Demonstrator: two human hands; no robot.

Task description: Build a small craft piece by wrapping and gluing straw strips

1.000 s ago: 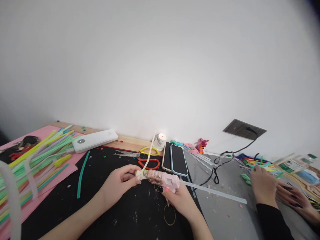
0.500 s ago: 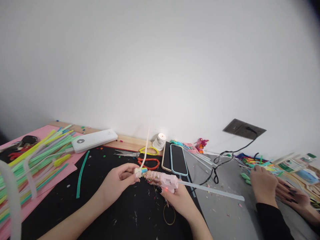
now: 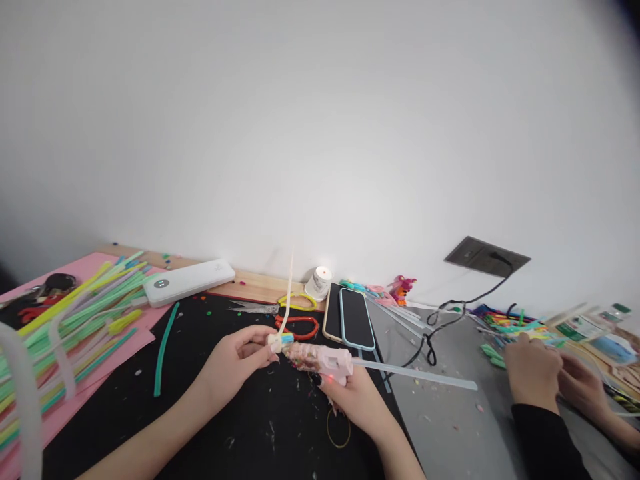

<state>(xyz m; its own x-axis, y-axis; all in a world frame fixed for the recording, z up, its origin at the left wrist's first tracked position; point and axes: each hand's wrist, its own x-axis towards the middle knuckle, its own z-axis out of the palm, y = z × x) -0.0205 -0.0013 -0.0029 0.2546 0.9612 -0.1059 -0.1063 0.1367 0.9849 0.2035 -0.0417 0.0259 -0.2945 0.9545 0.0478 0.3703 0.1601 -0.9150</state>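
Observation:
My left hand (image 3: 235,363) pinches a small cream-coloured piece (image 3: 274,342) with a blue part on its right side. A pale pipe cleaner (image 3: 289,287) rises from this piece. Wrapped in my right hand (image 3: 357,400) is a pink hot glue gun (image 3: 335,362), its crusted front pointing left close to the piece. A red light glows on the gun. Out of its back runs a long translucent glue stick (image 3: 420,377). Whether the nozzle touches the piece, I cannot tell.
Behind my hands lie scissors (image 3: 297,327), two phones (image 3: 357,319) and a white cup (image 3: 319,283). Many pipe cleaners (image 3: 85,320) and a white power bank (image 3: 190,281) are at left. At right, a co-worker's hands (image 3: 533,370) work near a black cable (image 3: 430,340).
The glue gun and its glue stick have shifted slightly left. The pale pipe cleaner leans a little more upright. At right, the co-worker's hands have drawn closer together.

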